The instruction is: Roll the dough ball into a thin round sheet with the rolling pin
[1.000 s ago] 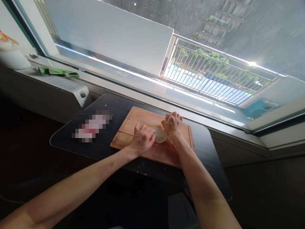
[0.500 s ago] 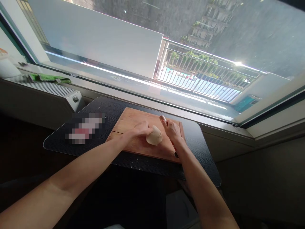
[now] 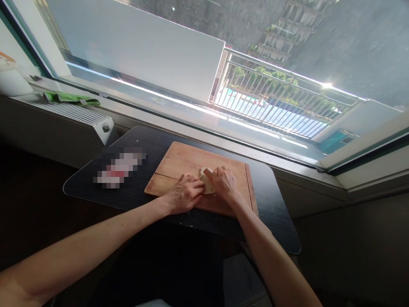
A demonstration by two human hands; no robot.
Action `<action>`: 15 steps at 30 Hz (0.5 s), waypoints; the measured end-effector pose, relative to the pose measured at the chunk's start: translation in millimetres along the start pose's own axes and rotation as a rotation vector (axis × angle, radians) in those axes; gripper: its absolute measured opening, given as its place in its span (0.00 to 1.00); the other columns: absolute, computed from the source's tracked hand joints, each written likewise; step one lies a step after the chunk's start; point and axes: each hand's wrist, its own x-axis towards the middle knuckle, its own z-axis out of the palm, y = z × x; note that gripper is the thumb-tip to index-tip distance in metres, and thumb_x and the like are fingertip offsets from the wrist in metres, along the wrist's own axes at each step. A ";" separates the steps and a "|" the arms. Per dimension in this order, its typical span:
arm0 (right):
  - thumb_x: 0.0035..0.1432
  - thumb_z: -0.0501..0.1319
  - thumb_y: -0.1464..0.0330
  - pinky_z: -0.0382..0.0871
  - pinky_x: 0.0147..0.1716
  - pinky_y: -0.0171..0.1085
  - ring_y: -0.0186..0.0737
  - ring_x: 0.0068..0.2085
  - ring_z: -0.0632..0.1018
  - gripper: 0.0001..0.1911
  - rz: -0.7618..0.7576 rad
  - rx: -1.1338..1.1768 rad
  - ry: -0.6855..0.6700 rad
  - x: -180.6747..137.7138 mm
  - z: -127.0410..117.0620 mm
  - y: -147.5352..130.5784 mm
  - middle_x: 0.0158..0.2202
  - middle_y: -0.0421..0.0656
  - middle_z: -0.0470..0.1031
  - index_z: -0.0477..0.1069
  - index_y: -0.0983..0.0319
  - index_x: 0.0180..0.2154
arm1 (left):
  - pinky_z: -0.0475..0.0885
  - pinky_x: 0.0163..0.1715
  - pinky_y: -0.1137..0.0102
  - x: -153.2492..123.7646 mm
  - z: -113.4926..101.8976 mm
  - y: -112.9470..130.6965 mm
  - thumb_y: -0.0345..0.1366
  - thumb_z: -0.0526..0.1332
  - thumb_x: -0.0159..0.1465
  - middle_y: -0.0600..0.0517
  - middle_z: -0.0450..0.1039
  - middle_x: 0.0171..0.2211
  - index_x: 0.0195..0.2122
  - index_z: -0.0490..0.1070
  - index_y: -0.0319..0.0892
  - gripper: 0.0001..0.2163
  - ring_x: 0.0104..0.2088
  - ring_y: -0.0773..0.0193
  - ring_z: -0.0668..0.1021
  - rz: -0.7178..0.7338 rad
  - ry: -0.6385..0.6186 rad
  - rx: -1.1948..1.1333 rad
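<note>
A small round of pale dough lies on the wooden cutting board, partly covered by my hands. My left hand is closed at the dough's left edge, its fingertips pinching the rim. Over the dough's right side, my right hand grips a short wooden rolling pin. The pin's near end shows beyond my fingers and rests on the dough; its other part is hidden under the palm.
The board sits on a dark table with rounded corners. A pixelated item lies to its left. Behind stand a window sill and a white radiator with a green cloth on it. Crumbs dot the table's near edge.
My right hand has brought the rolling pin from the board's right side leftward onto the dough. My left hand has come lower and nearer, still at the dough's edge. The view has shifted slightly.
</note>
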 end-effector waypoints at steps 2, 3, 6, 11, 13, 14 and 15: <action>0.70 0.43 0.65 0.65 0.51 0.40 0.45 0.51 0.74 0.21 0.050 0.046 -0.008 6.6 2.1 -10.6 0.50 0.50 0.76 0.73 0.60 0.46 | 0.58 0.56 0.56 -5.9 3.3 -0.4 0.35 0.56 0.68 0.47 0.77 0.50 0.46 0.76 0.43 0.11 0.51 0.56 0.73 0.003 0.036 -0.011; 0.70 0.43 0.65 0.64 0.54 0.43 0.46 0.54 0.72 0.21 0.065 0.071 -0.020 9.2 4.4 -15.3 0.53 0.51 0.74 0.72 0.61 0.48 | 0.56 0.58 0.55 -8.4 4.3 -0.6 0.35 0.55 0.69 0.48 0.76 0.52 0.48 0.76 0.44 0.12 0.52 0.55 0.72 0.003 0.047 -0.019; 0.69 0.42 0.63 0.57 0.61 0.52 0.52 0.65 0.63 0.24 0.044 0.088 -0.023 13.4 14.0 -22.6 0.63 0.54 0.65 0.66 0.64 0.58 | 0.48 0.63 0.51 -13.9 6.5 -0.8 0.35 0.53 0.69 0.50 0.74 0.56 0.53 0.74 0.45 0.14 0.55 0.55 0.71 -0.012 0.058 -0.050; 0.69 0.41 0.62 0.48 0.66 0.55 0.52 0.69 0.55 0.27 0.096 0.110 0.008 26.9 19.4 -14.3 0.69 0.53 0.57 0.61 0.65 0.62 | 0.40 0.66 0.50 -15.8 9.4 1.3 0.37 0.54 0.70 0.50 0.75 0.56 0.53 0.74 0.46 0.14 0.54 0.56 0.73 -0.043 0.078 -0.080; 0.69 0.40 0.63 0.50 0.66 0.54 0.51 0.68 0.58 0.26 0.158 0.138 -0.022 31.5 18.1 -11.5 0.68 0.53 0.58 0.62 0.64 0.61 | 0.38 0.67 0.50 -15.5 9.6 2.0 0.38 0.53 0.70 0.49 0.75 0.56 0.52 0.75 0.45 0.15 0.54 0.56 0.73 -0.045 0.089 -0.073; 0.69 0.40 0.64 0.51 0.65 0.54 0.51 0.68 0.59 0.26 0.167 0.142 -0.035 31.6 17.7 -11.4 0.68 0.53 0.59 0.63 0.64 0.60 | 0.37 0.67 0.49 -15.4 9.4 2.1 0.38 0.53 0.70 0.49 0.75 0.56 0.52 0.75 0.44 0.15 0.54 0.56 0.73 -0.045 0.093 -0.071; 0.69 0.40 0.64 0.52 0.65 0.54 0.51 0.68 0.59 0.26 0.151 0.138 -0.044 30.2 17.5 -12.1 0.68 0.53 0.59 0.63 0.65 0.60 | 0.37 0.67 0.49 -15.3 9.3 2.2 0.37 0.53 0.70 0.49 0.75 0.56 0.52 0.75 0.44 0.15 0.54 0.56 0.73 -0.044 0.096 -0.072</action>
